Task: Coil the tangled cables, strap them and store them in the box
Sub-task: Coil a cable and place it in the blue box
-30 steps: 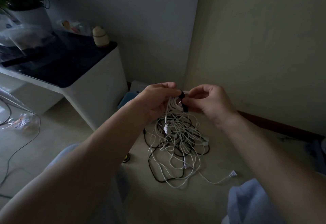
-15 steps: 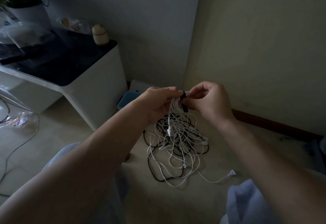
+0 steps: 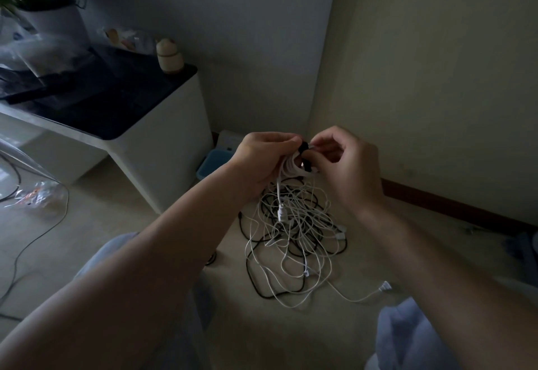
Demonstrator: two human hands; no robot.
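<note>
Left grip (image 3: 262, 163) is curled round the white cable coil (image 3: 286, 166), probably light, limp and springy. Right grip (image 3: 349, 166) pinches the black strap (image 3: 306, 167) wrapping it. Best held just beside the strap. Cable tangle (image 3: 294, 241) lies below.

The tangled cables (image 3: 294, 241) lie on the floor (image 3: 291, 337) near the wall corner, to the right of the counter (image 3: 163, 148). Behind them a box (image 3: 212, 163) sits beside the counter. Above the pile, the left hand (image 3: 262, 163) grips a coiled cable (image 3: 288, 166) and the right hand (image 3: 349, 166) pinches its strap (image 3: 304, 148). A jar (image 3: 168, 56) stands at the counter's rear right corner, with a potted plant (image 3: 52, 20) far to its left.
</note>
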